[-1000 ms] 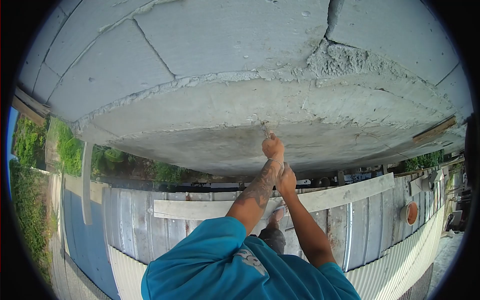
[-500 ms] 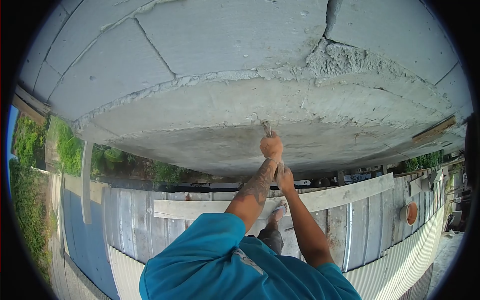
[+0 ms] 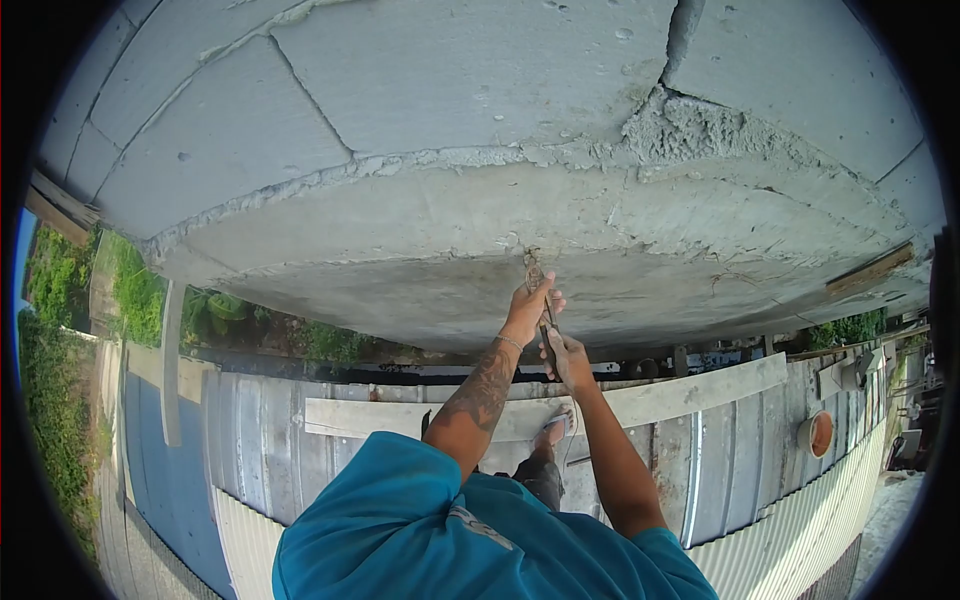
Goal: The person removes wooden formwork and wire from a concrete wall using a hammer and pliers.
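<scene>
A metal hand tool with dark handles (image 3: pixel 547 322), apparently pincers, points up at the lower edge of the concrete beam (image 3: pixel 420 215). Its metal head lies close to a small rough, chipped spot (image 3: pixel 530 255) on that edge; whether it grips anything there is too small to tell. My left hand (image 3: pixel 527 308) is around the upper part of the tool, thumb and fingertips showing on its right side. Below it, my right hand (image 3: pixel 568 362) holds the lower end of the handles, fingers curled. A thin bracelet (image 3: pixel 510 341) circles my left wrist.
Grey block wall (image 3: pixel 480 70) rises above the beam, with a crack (image 3: pixel 680 45) at upper right. Below me are metal roof sheets (image 3: pixel 260 430), a long plank (image 3: pixel 680 392) by my foot, and a round pot (image 3: pixel 816 434). A wood strip (image 3: pixel 870 268) is at the beam's right.
My left hand has loosened from a tight fist and shifted slightly left and down the tool, exposing more of the metal head. My right hand remains low on the handles.
</scene>
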`<state>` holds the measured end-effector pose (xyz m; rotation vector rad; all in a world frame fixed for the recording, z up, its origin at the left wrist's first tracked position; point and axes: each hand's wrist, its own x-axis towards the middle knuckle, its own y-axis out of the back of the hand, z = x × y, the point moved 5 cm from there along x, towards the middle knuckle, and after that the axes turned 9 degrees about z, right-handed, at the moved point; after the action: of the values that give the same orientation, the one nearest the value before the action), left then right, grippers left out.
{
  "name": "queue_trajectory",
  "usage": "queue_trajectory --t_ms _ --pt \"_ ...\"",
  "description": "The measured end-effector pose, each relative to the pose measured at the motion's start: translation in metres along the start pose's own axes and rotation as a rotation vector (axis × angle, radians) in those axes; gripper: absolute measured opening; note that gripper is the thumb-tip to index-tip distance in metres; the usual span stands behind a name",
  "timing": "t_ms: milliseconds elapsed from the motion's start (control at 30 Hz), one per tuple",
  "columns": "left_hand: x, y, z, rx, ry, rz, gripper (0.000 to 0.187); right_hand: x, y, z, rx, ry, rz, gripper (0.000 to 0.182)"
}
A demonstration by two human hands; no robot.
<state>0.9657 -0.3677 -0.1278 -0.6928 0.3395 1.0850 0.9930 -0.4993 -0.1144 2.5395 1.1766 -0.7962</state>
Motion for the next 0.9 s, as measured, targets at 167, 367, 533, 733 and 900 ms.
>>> queue_trajectory --t_ms 167,367,533,733,900 --pt "-0.012 0.000 0.001 -0.209 0.007 -0.036 0.036 -0.010 0.000 -0.011 -0.152 0.299 0.181 0.032" --pt "-0.014 0.003 0.003 -0.185 -0.018 -0.042 0.032 -0.016 -0.005 -0.018 -0.098 0.347 0.154 0.030" --pt "-0.008 0.003 0.004 -0.211 0.092 -0.137 0.030 -0.014 -0.009 -0.011 -0.056 0.326 0.090 0.028" --pt "0.012 -0.009 -0.002 -0.465 0.376 -0.609 0.037 -0.012 -0.009 -0.017 -0.122 0.093 0.048 0.038" --pt "0.030 -0.008 -0.014 0.305 -0.050 0.455 0.050 -0.010 0.003 -0.011 -0.774 0.821 0.536 0.032"
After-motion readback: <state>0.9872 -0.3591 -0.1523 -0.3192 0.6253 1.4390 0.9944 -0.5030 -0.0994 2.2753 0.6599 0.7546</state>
